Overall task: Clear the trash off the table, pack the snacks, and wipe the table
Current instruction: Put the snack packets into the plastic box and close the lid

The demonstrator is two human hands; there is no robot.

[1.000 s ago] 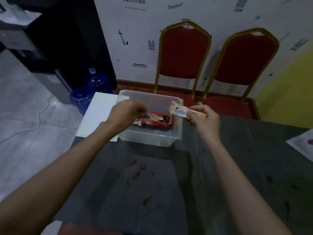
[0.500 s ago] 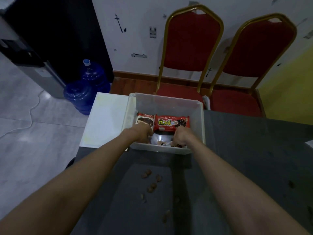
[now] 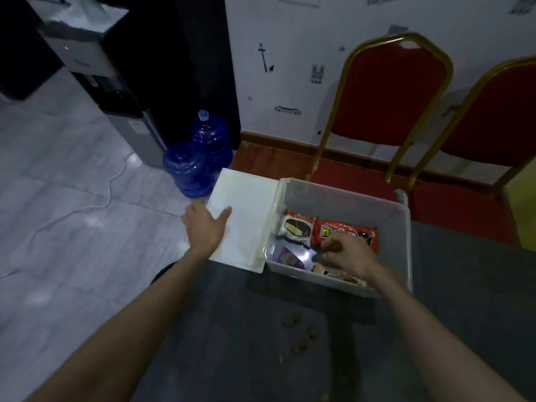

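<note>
Grey floor tiles fill the left of the view, with a water dispenser (image 3: 87, 59) at the far left and two blue water jugs (image 3: 187, 169) standing beside it against a dark wall. A flat white lid (image 3: 249, 198) lies just left of the bin, its right edge touching the bin's rim. The left hand (image 3: 204, 227) is at the lid's left edge: the thumb rests on the top face and the fingers reach past the edge; whether they close under the lid cannot be told.

The clear plastic bin (image 3: 404, 256) sits at the far-left corner of the dark table (image 3: 232, 343). Inside, against the far wall, a white cake packet (image 3: 297, 226) lies beside a red snack packet (image 3: 342, 229); a purple packet (image 3: 287, 258) and a biscuit packet (image 3: 339, 275) lie nearer the person. The right hand (image 3: 348, 255) is inside the bin above these packets, fingers curled toward a shiny wrapper; whether they pinch it is blurred.

Brown crumbs (image 3: 301, 343) are scattered on the table in front of the bin. Two red chairs (image 3: 388, 91) with gold frames stand behind the table along the white wall.
</note>
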